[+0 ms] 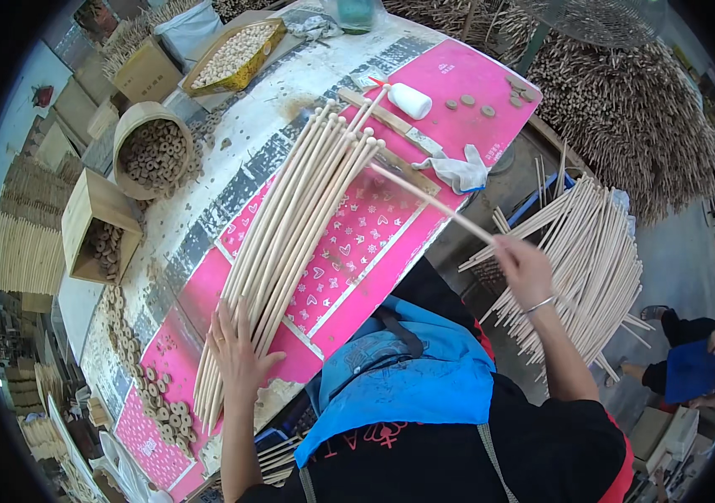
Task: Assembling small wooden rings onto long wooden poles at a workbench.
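The right hand point(525, 272) grips a smooth wooden stick point(433, 204) right of the bundle point(290, 218); the left hand point(236, 348), thumb spread, lies on the bundle's round, knob-ended rods. Beneath the bundle, a heart-printed pink sheet point(353, 239) bears lettering too small to read; left of it, rings point(156, 155) fill a tub point(141, 113).

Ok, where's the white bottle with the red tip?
In the head view, the white bottle is near the top, right of centre, on the pink sheet, between knobbed sticks and round discs.
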The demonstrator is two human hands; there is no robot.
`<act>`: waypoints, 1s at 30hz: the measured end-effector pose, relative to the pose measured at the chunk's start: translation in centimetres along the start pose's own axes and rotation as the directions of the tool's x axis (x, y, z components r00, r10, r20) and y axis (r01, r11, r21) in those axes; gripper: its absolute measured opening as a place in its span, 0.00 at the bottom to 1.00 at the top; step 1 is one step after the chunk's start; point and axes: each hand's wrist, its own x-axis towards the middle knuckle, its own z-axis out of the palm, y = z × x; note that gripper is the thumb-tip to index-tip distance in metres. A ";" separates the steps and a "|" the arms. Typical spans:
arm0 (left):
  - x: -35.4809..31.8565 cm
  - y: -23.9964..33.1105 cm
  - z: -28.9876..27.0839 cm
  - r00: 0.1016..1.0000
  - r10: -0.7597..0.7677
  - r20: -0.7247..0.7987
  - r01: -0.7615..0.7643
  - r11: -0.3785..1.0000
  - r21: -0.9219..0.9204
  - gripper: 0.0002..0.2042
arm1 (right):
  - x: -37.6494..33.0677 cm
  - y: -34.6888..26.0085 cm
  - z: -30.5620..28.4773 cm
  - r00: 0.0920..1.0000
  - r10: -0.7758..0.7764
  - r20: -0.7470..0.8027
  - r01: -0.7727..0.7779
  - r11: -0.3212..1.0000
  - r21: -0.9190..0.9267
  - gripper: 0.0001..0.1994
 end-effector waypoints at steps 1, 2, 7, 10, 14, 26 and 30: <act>0.2 0.4 0.2 0.999 -0.044 -0.001 0.044 0.996 0.080 0.61 | 0.6 0.0 -1.6 0.979 -0.152 -0.137 0.131 0.980 -0.148 0.09; 0.5 -0.7 0.6 0.998 -0.062 -0.007 0.062 0.998 -0.024 0.56 | 1.3 -0.3 -3.8 0.986 -0.113 -0.123 0.090 0.980 -0.178 0.09; 0.7 -2.0 0.9 0.997 -0.044 -0.062 0.035 0.990 -0.138 0.44 | 0.6 -1.5 -9.0 1.000 0.028 -0.005 -0.029 0.985 -0.171 0.09; 0.6 -2.9 0.8 0.996 -0.002 -0.095 -0.015 0.984 -0.175 0.39 | -0.5 -1.2 -9.0 0.994 -0.074 -0.079 0.052 0.966 -0.252 0.09; 2.2 -4.5 1.0 0.992 -0.090 -0.087 0.063 0.960 -0.273 0.24 | -0.3 -1.7 -12.4 0.935 -0.298 -0.191 0.162 0.840 -0.518 0.06; 2.3 -3.2 2.4 0.974 -0.020 -0.227 0.037 0.997 0.071 0.42 | -5.3 6.0 -3.2 0.802 0.321 0.504 -0.542 0.745 0.388 0.11; 1.8 -3.6 2.5 0.975 0.008 -0.224 0.002 0.999 0.044 0.39 | -4.8 7.1 -9.0 0.987 0.067 -0.148 -0.103 0.963 -0.250 0.12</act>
